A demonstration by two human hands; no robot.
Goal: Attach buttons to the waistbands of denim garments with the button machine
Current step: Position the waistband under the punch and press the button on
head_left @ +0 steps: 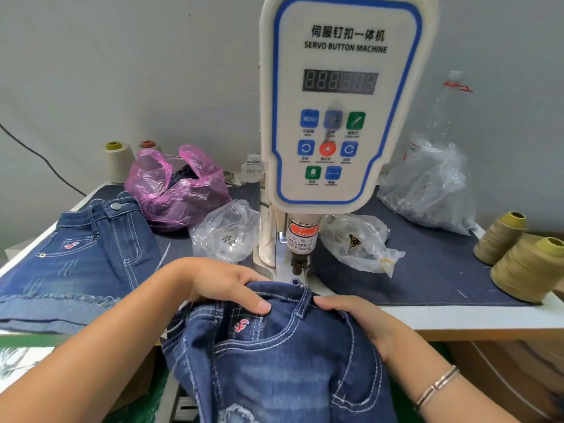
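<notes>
Below machine head point(341, 102): left hand point(219, 283) and right hand point(363, 319) grip denim shorts point(274, 361) waistband, fingers curled.

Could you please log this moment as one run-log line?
left hand grips blue denim shorts waistband | right hand grips waistband | white servo button machine punch raised

The button machine point(338, 99) has a smooth, glossy cream plastic housing. Below it, the shorts point(274, 355) are matt blue denim with pale stitching and frayed hems. Left of the machine lies a crinkled, shiny pink plastic bag point(177, 190); to its right, clear glossy bags point(427, 190) and rough, matt olive thread cones point(525, 267). The tabletop point(457, 270) wears matt dark denim cloth.
</notes>
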